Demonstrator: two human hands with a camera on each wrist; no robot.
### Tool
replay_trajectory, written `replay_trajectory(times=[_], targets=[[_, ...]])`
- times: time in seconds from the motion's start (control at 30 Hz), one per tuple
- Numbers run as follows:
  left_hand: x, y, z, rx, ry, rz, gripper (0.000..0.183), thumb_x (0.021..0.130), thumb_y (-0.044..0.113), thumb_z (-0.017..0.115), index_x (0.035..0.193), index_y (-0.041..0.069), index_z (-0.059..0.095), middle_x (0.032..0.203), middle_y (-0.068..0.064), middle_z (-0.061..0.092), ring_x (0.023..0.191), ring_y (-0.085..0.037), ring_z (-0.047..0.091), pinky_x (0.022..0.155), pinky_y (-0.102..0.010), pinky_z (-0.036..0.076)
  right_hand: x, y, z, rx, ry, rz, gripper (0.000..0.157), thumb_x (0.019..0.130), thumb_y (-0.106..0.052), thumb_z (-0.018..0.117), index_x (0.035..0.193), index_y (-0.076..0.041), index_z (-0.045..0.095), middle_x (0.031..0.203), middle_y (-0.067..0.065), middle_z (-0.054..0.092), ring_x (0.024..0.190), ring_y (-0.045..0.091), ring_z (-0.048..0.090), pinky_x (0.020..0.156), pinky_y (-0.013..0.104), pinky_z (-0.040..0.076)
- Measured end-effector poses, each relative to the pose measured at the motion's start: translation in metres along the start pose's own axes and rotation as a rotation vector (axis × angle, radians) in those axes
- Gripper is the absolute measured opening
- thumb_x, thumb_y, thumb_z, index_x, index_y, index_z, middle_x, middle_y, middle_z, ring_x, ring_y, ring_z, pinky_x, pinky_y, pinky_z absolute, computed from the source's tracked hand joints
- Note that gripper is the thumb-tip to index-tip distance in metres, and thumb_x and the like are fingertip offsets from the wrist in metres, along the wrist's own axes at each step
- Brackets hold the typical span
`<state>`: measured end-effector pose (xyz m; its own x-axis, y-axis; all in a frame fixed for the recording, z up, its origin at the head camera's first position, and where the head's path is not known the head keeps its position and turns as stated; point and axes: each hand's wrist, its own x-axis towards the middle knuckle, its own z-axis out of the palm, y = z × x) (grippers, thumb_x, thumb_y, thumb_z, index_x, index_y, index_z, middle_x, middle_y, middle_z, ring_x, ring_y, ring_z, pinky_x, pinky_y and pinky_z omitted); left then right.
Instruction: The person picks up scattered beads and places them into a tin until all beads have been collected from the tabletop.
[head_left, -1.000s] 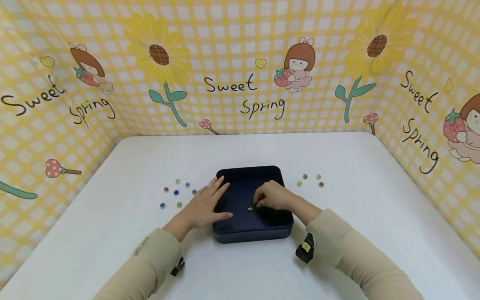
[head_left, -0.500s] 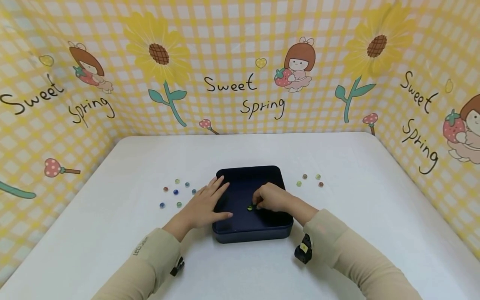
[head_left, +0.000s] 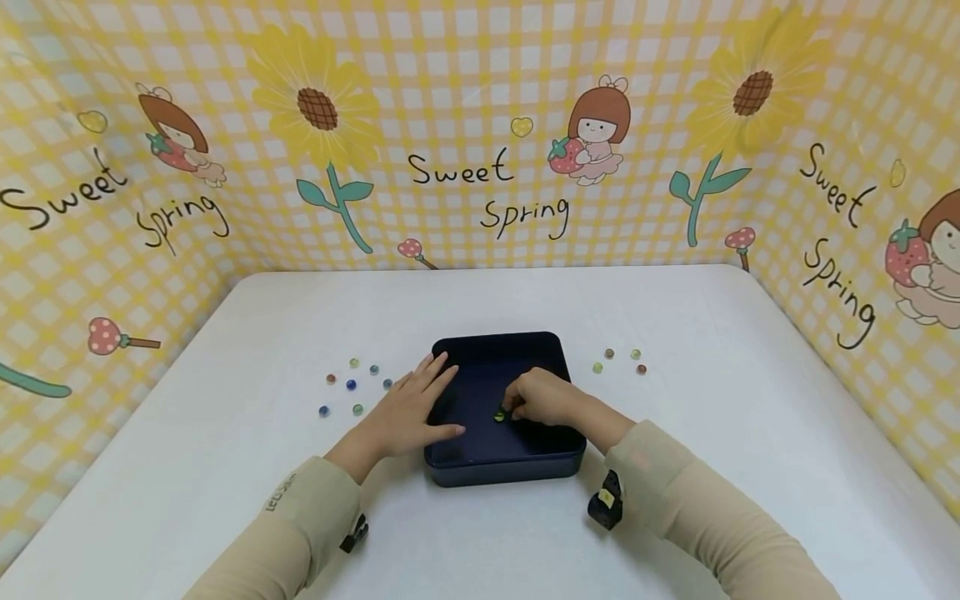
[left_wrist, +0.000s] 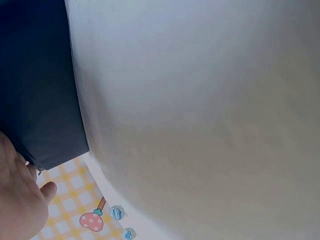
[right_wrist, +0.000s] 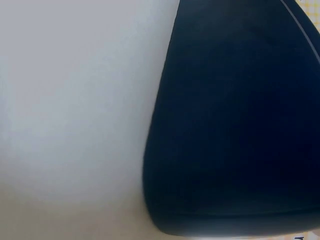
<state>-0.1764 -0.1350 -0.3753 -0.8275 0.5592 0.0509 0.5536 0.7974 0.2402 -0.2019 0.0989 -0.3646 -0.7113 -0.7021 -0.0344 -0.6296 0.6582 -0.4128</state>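
Right hand: we're seeing it curling narrow, thumb and fingers pinching at a green marble inside the dark blue tray, centre of the head frame. Fingertips are covering part of the grip, so we're not telling whether one or two marbles are sitting there. Left hand is spreading wide, fingers resting over the tray's left rim, holding nothing we can see. Left wrist view is cutting that hand off at lower left; right wrist view is mostly showing tray and white table.
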Motion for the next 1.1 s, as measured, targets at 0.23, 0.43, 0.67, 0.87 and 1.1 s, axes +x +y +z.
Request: replay_trajectory(times=[0.23, 0.43, 0.67, 0.87, 1.1], targets=[[0.000, 0.000, 0.000, -0.007, -0.002, -0.003, 0.084, 0.078, 0.062, 0.043, 0.139, 0.011, 0.016, 0.144, -0.008, 0.004, 0.130, -0.023, -0.001, 0.100, -0.048, 0.013, 0.000, 0.002, 0.000, 0.008, 0.013, -0.015, 0.010, 0.076, -0.005, 0.064, 0.085, -0.008, 0.068, 0.080, -0.001, 0.063, 0.069, 0.006, 0.054, 0.061, 0.020, 0.044], [0.000, -0.001, 0.000, -0.004, -0.004, -0.006, 0.085, 0.077, 0.064, 0.041, 0.139, 0.011, 0.016, 0.144, -0.008, 0.003, 0.130, -0.023, -0.001, 0.100, -0.047, 0.013, -0.001, 0.002, -0.001, 0.054, 0.033, -0.028, 0.008, 0.077, -0.006, 0.063, 0.083, -0.008, 0.067, 0.078, -0.002, 0.063, 0.065, 0.005, 0.052, 0.059, 0.019, 0.043], [0.001, -0.001, 0.000, -0.008, -0.007, -0.005, 0.086, 0.077, 0.065, 0.040, 0.139, 0.011, 0.015, 0.144, -0.007, 0.003, 0.130, -0.023, -0.002, 0.100, -0.047, 0.013, -0.005, 0.003, -0.005, 0.133, 0.093, -0.028, 0.007, 0.076, -0.009, 0.065, 0.083, -0.008, 0.068, 0.078, -0.005, 0.063, 0.068, 0.004, 0.054, 0.061, 0.018, 0.044], [0.001, 0.000, 0.000, -0.010, -0.015, -0.011, 0.085, 0.078, 0.062, 0.043, 0.139, 0.010, 0.016, 0.144, -0.008, 0.003, 0.130, -0.023, -0.002, 0.100, -0.047, 0.012, -0.012, 0.004, -0.009, 0.174, 0.131, -0.036, 0.010, 0.077, -0.010, 0.064, 0.085, -0.007, 0.068, 0.082, -0.002, 0.064, 0.071, 0.005, 0.056, 0.062, 0.017, 0.044], [-0.001, -0.001, 0.000, -0.015, -0.010, -0.008, 0.083, 0.078, 0.059, 0.046, 0.139, 0.010, 0.017, 0.144, -0.008, 0.003, 0.130, -0.024, -0.001, 0.100, -0.047, 0.013, -0.027, 0.010, -0.015, 0.260, 0.195, 0.019, 0.014, 0.079, -0.013, 0.062, 0.091, -0.006, 0.067, 0.087, -0.002, 0.063, 0.077, 0.009, 0.057, 0.064, 0.021, 0.045]])
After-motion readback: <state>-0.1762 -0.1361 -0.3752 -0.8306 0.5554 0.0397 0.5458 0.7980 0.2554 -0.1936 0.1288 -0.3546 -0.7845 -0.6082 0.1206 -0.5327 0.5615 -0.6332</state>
